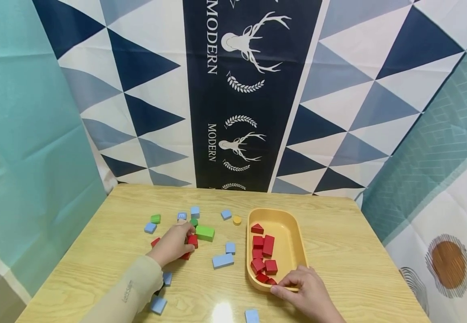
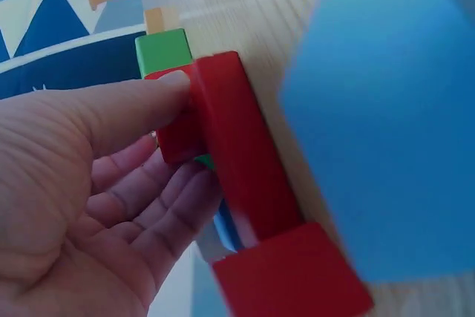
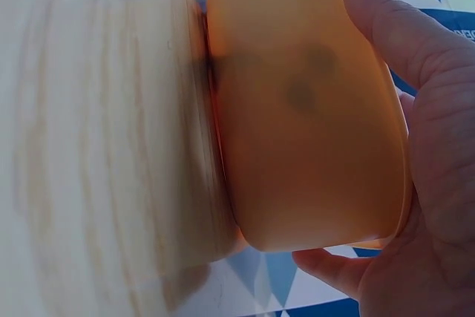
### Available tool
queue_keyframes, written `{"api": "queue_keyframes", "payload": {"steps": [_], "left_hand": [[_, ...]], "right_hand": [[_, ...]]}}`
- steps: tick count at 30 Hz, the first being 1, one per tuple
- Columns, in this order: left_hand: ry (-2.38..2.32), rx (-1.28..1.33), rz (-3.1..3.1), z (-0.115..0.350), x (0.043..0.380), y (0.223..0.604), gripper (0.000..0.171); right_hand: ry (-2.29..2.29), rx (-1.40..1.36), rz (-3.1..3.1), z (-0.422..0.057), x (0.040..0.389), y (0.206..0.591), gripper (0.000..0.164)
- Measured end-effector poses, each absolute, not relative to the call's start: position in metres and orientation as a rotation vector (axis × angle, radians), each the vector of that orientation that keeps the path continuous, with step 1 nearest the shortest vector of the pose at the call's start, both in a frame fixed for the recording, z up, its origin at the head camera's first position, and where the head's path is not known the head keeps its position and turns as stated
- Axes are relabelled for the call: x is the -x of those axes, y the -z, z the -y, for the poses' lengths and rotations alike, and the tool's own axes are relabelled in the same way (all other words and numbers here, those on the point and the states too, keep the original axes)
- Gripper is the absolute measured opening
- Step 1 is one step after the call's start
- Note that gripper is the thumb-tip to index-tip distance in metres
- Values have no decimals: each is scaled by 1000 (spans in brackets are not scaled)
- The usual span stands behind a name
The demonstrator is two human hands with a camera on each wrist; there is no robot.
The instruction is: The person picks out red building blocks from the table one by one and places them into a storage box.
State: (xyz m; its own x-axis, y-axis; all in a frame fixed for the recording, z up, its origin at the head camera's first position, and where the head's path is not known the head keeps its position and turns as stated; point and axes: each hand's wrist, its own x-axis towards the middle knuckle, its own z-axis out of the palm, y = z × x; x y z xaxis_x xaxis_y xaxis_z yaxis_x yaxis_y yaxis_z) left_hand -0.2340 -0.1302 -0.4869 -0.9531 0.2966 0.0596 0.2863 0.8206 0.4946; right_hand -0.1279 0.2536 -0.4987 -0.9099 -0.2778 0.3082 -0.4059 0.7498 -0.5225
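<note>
My left hand is among toy blocks on the left of the table. In the left wrist view its thumb and fingers pinch a small red block right beside a long red block; another red block lies at the lower end of that. A bright green block lies just beyond the fingertips. My right hand grips the near rim of a yellow plastic bin, its thumb outside the near wall. Several red blocks lie along the bin's left side. The right wrist view shows the bin's outer wall.
Blue blocks lie scattered about, including a long one left of the bin and one at the near edge. A yellow round piece sits by the bin's far left corner. Patterned cloth hangs behind the wooden table.
</note>
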Motion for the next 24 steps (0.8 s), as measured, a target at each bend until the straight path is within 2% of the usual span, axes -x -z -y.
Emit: {"api": "queue_keyframes", "payload": {"steps": [5, 10, 17, 24], "left_hand": [[-872, -602, -2992, 99, 227, 467, 35], [-1077, -796, -2876, 33, 216, 450, 29], [-818, -1119, -2938, -53, 212, 468, 30], [-669, -1049, -3065, -82, 213, 485, 33]], "right_hand": [[-887, -533, 2746, -255, 128, 500, 17], [-887, -543, 2713, -256, 130, 500, 16], [-892, -610, 2641, -252, 132, 504, 15], [-851, -630, 2625, -254, 130, 501, 16]]}}
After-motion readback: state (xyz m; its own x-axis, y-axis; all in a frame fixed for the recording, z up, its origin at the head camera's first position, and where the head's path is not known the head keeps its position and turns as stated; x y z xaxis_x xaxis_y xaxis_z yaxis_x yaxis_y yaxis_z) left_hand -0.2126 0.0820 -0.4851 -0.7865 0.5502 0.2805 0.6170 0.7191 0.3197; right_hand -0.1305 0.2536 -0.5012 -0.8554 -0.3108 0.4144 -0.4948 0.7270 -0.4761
